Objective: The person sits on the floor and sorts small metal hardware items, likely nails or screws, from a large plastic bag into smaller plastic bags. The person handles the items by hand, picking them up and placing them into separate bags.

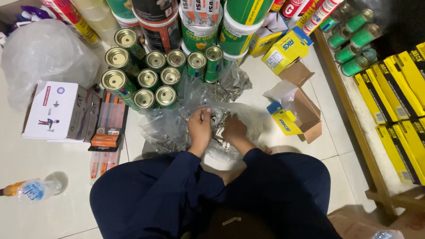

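Screws [220, 126] in clear bag [248, 116], pinched by left hand [200, 128]; right hand [233, 131] curled among them; green cans [146, 73] behind, yellow box [284, 122] right.

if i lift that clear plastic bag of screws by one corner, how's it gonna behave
The clear plastic bag looks thin and crumpled, so it would probably sag rather than hold shape. The heap of metal screws under both hands suggests it is heavy for its size. It lies open, so screws may well spill, and their points might pierce the film.

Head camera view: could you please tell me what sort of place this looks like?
Probably a hardware shop's floor: green cans stand clustered, yellow boxes line a shelf, and both hands sort metal screws in a clear plastic bag.
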